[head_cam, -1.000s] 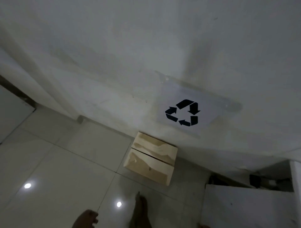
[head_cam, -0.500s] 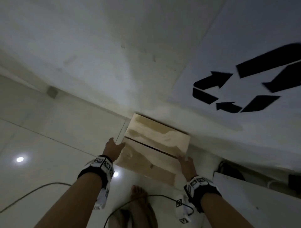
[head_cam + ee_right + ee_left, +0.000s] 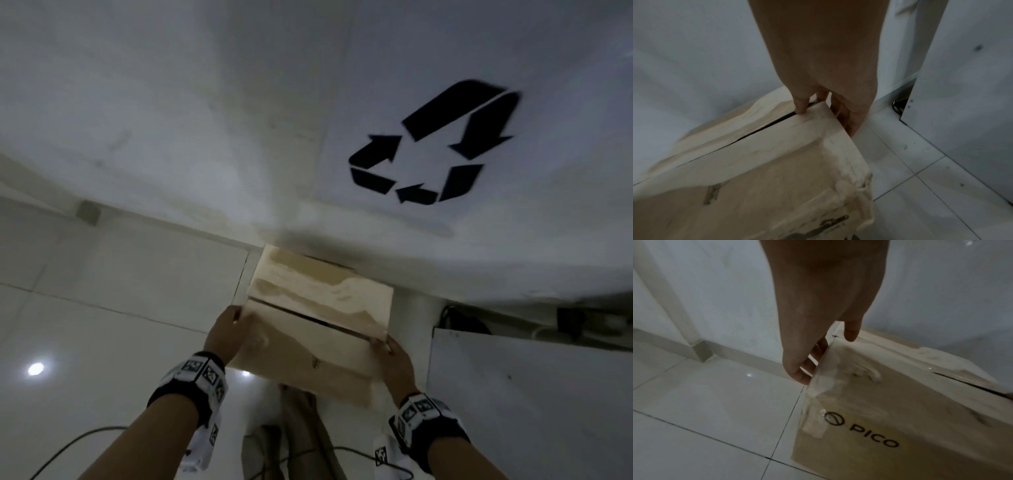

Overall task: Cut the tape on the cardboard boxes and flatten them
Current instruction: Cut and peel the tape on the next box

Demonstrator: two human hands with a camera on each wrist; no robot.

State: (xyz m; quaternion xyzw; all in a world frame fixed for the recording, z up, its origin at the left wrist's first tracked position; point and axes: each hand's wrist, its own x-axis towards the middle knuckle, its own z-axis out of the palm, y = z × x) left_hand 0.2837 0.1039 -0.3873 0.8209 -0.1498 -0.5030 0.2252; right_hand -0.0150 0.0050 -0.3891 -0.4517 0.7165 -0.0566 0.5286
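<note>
Box (image 3: 308, 329) now lifted nearer, left hand (image 3: 227, 334) and right hand (image 3: 394, 363) gripping its opposite side edges

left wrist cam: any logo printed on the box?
Yes: the left wrist view shows a round mark and the word PICO printed on the side of the cardboard box held by the left hand.

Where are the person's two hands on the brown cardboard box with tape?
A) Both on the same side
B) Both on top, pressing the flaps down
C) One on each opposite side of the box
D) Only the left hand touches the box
C: the left hand grips the left edge of the brown cardboard box and the right hand grips its right edge.
</note>
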